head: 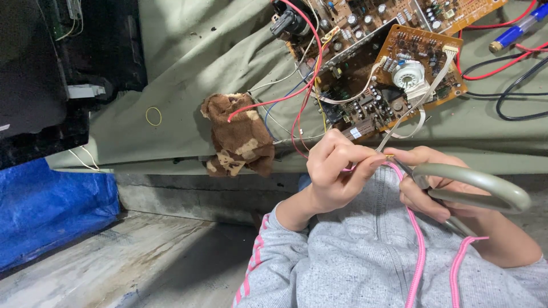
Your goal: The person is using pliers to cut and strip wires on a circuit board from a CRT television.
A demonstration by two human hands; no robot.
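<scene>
- wire (349, 169), thin, light and floppy, pinched in left hand (334, 171) fingertips, just in front of the grey sweater.
- right hand (434, 182) closed around scissors (474, 188) handles; blades seem to meet the wire end, partly hidden.
- best gripped close to the end, else it bends.
- circuit board (399, 74) on cloth-covered tabletop (182, 68) behind.

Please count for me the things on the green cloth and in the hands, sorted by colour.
Brown: 3, two brown circuit boards, the large one and the small one, and one brown crumpled rag
Yellow: 1, thin rubber band
Blue: 1, blue pen-shaped tool
Grey-green: 1, scissors in the right hand
Total: 6
</scene>
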